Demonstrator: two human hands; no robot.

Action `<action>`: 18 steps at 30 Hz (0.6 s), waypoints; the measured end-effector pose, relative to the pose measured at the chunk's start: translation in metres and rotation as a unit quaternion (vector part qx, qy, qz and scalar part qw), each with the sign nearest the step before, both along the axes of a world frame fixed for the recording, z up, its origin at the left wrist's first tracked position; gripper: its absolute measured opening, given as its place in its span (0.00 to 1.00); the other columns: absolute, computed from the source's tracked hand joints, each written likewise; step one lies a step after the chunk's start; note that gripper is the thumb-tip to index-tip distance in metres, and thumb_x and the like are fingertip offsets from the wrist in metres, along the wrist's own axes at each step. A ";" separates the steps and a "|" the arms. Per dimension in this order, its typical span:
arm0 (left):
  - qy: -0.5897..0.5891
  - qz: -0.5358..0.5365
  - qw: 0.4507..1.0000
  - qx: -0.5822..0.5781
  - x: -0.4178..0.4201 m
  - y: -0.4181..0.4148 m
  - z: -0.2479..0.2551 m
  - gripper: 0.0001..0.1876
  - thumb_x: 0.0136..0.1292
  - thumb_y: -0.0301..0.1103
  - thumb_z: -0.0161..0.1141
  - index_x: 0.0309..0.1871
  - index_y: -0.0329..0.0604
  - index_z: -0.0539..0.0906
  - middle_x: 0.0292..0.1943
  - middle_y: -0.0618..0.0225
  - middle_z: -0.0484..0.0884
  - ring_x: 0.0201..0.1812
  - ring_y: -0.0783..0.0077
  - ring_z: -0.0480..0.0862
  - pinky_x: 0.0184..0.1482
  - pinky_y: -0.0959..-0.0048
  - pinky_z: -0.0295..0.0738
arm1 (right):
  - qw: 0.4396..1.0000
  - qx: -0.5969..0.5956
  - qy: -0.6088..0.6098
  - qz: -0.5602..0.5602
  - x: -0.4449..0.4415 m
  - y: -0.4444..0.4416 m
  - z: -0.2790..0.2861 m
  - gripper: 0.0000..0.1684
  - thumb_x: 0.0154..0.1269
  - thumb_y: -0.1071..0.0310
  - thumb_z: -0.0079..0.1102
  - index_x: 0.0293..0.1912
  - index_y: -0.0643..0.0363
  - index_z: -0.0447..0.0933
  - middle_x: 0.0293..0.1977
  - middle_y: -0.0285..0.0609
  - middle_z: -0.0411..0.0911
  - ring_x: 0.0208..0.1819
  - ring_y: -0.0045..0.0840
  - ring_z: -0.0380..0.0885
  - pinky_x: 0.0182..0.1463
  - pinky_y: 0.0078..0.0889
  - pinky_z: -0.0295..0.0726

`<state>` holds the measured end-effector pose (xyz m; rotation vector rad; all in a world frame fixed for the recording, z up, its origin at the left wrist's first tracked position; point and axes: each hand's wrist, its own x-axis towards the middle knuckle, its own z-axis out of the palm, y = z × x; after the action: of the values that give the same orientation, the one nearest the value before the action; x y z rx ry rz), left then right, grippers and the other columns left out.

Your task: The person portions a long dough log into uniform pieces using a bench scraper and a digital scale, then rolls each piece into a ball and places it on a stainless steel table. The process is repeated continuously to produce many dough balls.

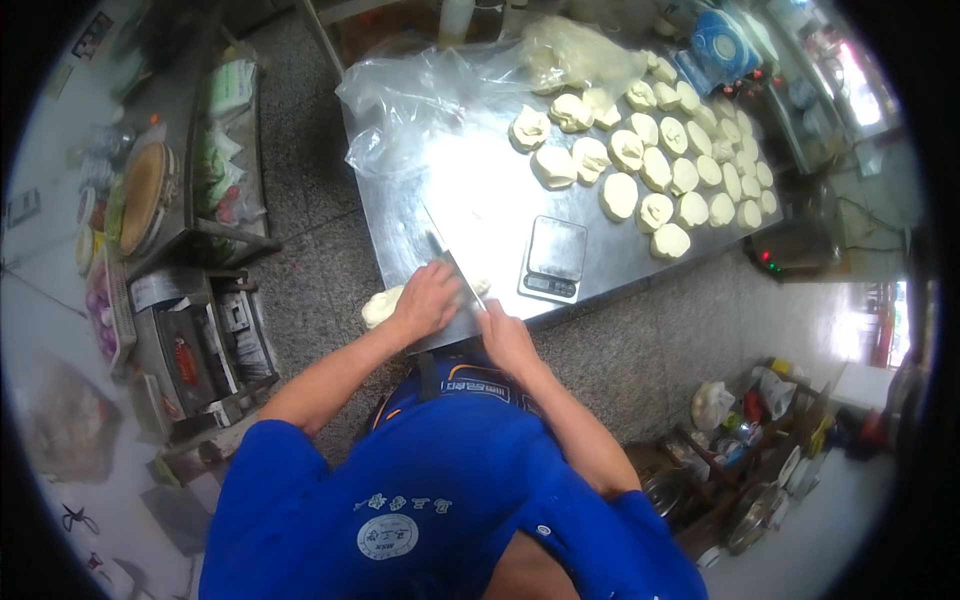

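My right hand grips the handle of a long knife whose blade slants up and left over the metal table. My left hand lies just left of the blade, over a roll of dough that shows at the table's near left corner; its fingers partly hide the dough. A small bit of dough shows right of the blade. Right of my hands lies a digital kitchen scale with a bare plate. Many cut dough pieces are spread over the table's right part.
Clear plastic sheeting and a bagged mass of dough lie along the far edge of the metal table. A blue dial scale stands at the far right. Metal shelving with vegetables is on the left; crowded racks stand lower right.
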<state>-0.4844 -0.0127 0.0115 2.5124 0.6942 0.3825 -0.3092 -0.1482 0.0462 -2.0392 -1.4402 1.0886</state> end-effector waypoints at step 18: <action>-0.019 0.046 0.997 0.053 0.034 -0.003 -0.006 0.35 0.58 0.28 0.68 0.72 0.32 0.75 0.71 0.45 0.75 0.75 0.40 0.71 0.76 0.48 0.67 | 0.981 0.058 0.154 -0.105 0.030 -0.025 0.004 0.21 0.87 0.56 0.46 0.62 0.62 0.72 0.23 0.51 0.80 0.26 0.42 0.83 0.35 0.48 0.81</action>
<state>-0.4508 -0.0160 0.0055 2.5704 0.7965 0.5108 -0.2787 -0.1727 0.0500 -1.8003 -1.0825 1.1417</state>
